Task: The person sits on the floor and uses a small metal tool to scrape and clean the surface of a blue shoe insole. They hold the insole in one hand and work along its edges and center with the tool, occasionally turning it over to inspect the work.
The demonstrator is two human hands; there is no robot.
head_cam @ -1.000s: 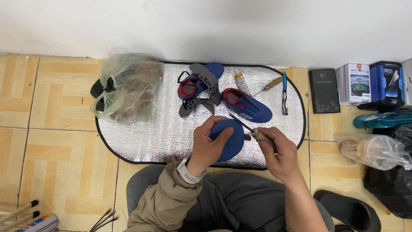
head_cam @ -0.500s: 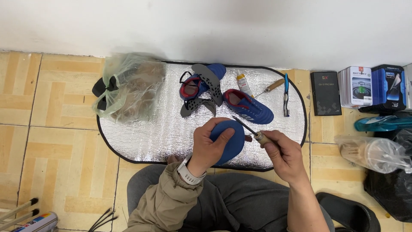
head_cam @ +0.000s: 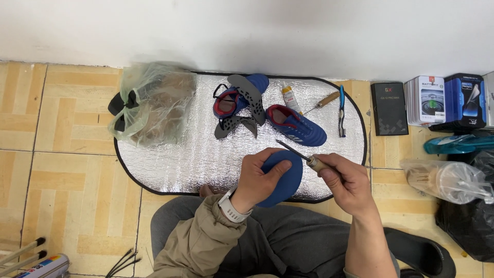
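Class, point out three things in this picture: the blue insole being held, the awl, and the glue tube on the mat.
blue insole (head_cam: 288,180), head view, bare right half.
awl (head_cam: 315,163), head view, wooden handle.
glue tube (head_cam: 289,98), head view, middle of its body.

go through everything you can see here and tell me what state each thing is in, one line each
left hand: gripping the blue insole
blue insole: held above the mat
right hand: closed on the awl
awl: tip over the insole
blue shoes: lying on the foil mat, insides exposed
glue tube: capped, lying flat
plastic bag: bunched, full
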